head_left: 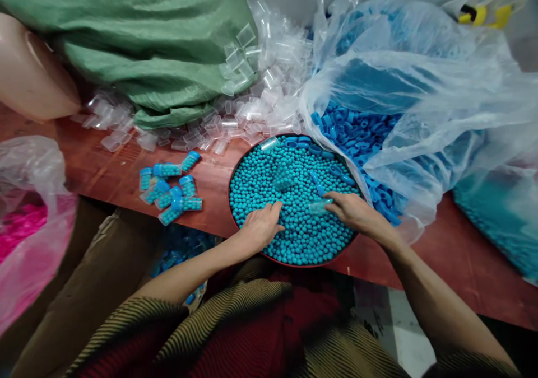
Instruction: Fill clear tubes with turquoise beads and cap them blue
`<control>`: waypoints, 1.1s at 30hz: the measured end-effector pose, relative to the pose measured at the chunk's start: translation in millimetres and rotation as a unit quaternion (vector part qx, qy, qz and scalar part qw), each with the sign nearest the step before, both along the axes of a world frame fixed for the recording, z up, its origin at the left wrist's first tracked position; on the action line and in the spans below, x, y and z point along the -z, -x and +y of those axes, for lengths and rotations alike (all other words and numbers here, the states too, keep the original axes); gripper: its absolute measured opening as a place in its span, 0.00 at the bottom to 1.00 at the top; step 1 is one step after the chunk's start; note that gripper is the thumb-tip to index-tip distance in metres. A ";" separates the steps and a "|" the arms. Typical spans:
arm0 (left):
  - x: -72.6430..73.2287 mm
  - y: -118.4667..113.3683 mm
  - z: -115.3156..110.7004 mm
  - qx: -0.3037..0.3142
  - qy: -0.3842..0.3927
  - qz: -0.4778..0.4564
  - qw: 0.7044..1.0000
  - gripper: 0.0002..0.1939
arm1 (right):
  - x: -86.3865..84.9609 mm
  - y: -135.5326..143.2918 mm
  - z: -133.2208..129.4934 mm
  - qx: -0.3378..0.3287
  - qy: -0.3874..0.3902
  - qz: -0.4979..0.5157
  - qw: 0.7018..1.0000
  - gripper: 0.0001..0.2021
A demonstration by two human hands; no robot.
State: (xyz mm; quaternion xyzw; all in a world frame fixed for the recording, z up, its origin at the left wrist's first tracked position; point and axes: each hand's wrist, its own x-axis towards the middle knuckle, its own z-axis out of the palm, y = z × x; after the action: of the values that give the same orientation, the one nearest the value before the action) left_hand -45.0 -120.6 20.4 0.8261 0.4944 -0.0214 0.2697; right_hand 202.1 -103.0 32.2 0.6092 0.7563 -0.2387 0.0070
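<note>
A round tub (pixel 230 190) with a dark red rim is filled with small blue balls (pixel 302 238). Over its left front part is my left hand (pixel 261 227), thumb and fingers apart, just above or touching the balls. At the right side, my right hand (pixel 348 209) pinches a small clear plastic container (pixel 320 206) held sideways over the balls. A blue cap (pixel 318 183) lies near those fingers. Farther in, another clear container (pixel 284 177) rests among the balls. Several blue caps (pixel 297 141) sit along the tub's back edge.
Filled, capped containers (pixel 170 189) lie left on the red table (pixel 121 182). Behind are loose clear containers (pixel 269 101) and a green sack (pixel 159 47). A plastic bag (pixel 420 87) spills blue caps (pixel 361 131) at right. Pink pieces (pixel 21 227) fill a bag at far left.
</note>
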 end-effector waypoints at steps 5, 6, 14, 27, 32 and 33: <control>13.6 -9.2 10.7 -0.027 0.057 -0.057 0.996 0.21 | 18.1 32.9 -2.5 0.068 0.117 0.164 0.977 0.08; 15.4 -8.6 12.5 -0.038 0.061 -0.087 0.994 0.22 | 21.5 38.7 -2.4 0.100 0.165 0.221 0.956 0.09; 13.3 -4.7 20.9 -0.152 0.223 -0.360 0.893 0.24 | 28.4 44.8 -1.2 0.220 0.363 0.505 0.751 0.16; 7.9 -9.3 22.7 -0.126 0.162 -0.346 0.916 0.13 | 20.0 48.2 -3.7 0.118 0.282 0.365 0.879 0.15; 4.4 -7.4 23.1 -0.076 0.048 -0.222 0.971 0.12 | 3.3 28.9 9.0 0.106 -0.109 0.033 0.988 0.14; 4.7 -8.9 23.9 -0.069 0.044 -0.204 0.976 0.13 | 3.0 26.2 14.1 0.113 -0.136 -0.006 0.984 0.15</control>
State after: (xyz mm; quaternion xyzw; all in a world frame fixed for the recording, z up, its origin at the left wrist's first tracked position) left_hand -36.1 -96.7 15.6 0.7642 0.4834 0.1446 0.4018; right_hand 175.9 -88.9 29.2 0.6874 0.7079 -0.1293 -0.0980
